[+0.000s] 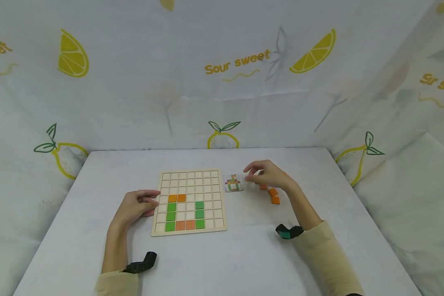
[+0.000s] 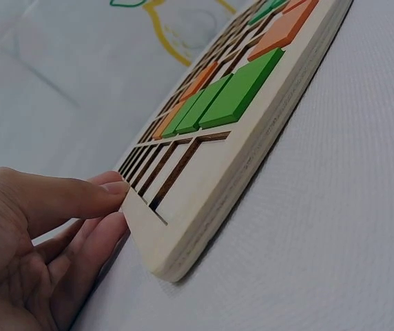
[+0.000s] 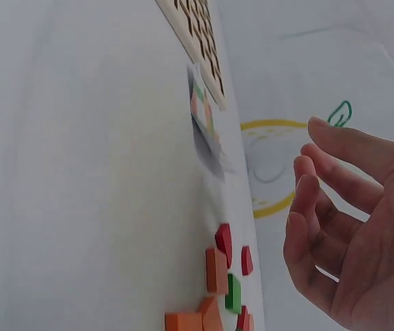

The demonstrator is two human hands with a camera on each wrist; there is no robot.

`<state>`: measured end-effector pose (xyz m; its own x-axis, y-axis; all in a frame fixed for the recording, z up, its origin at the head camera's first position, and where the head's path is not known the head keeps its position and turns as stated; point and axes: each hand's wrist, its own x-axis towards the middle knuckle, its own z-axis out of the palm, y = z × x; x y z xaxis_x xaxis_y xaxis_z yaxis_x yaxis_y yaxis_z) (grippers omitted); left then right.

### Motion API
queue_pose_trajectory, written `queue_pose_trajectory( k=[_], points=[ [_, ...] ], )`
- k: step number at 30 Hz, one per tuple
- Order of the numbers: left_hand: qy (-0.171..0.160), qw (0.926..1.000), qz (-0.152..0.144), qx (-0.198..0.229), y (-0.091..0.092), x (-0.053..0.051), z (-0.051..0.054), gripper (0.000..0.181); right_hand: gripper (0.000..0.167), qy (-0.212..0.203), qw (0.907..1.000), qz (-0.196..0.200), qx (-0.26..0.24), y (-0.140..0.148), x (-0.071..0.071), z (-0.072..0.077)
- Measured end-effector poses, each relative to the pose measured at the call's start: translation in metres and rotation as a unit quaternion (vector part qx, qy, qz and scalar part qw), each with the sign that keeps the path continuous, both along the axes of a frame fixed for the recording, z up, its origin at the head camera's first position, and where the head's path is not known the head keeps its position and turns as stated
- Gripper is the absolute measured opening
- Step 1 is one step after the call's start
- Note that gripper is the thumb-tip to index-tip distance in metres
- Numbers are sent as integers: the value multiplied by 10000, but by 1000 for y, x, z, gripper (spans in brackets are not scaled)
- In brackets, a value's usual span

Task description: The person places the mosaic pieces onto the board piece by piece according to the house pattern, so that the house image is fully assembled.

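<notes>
A wooden grid board (image 1: 211,197) lies on the table with square tiles in some cells. Green tiles (image 1: 171,216) form one column on the left and another on the right, with orange tiles (image 1: 176,198) and salmon tiles (image 1: 185,225) as well. My left hand (image 1: 135,205) holds the board's left edge, the thumb on its rim in the left wrist view. Above the table, just right of a small picture card (image 1: 234,182), hovers my right hand (image 1: 266,173), fingers loosely bent and nothing between them. The card looks tilted in the right wrist view.
Loose orange tiles (image 1: 275,200) lie below and right of my right hand. The right wrist view shows a green piece (image 3: 233,293) and red pieces (image 3: 224,244) among them. Behind the table hangs a white cloth (image 1: 133,111) with lemon prints.
</notes>
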<state>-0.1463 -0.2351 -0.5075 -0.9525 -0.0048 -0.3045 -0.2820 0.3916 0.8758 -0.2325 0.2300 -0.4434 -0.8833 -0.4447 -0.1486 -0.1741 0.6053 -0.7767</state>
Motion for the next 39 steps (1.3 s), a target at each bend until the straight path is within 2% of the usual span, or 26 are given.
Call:
queue_pose_trajectory(
  k=[8,18,24,39],
  points=[
    [-53,10000,17,19,0,2,-1,47,28,-129,9994,-219,215,48,17,-8],
    [8,10000,-18,32,0,3,3,48,26,-195,9995,-153,215,88,28,-20],
    [29,10000,-4,2,1,3,4,48,29,-296,9989,-237,270,96,27,-30],
    [48,10000,-36,-6,1,2,2,48,29,-222,9986,-218,430,91,25,-33]
  ],
)
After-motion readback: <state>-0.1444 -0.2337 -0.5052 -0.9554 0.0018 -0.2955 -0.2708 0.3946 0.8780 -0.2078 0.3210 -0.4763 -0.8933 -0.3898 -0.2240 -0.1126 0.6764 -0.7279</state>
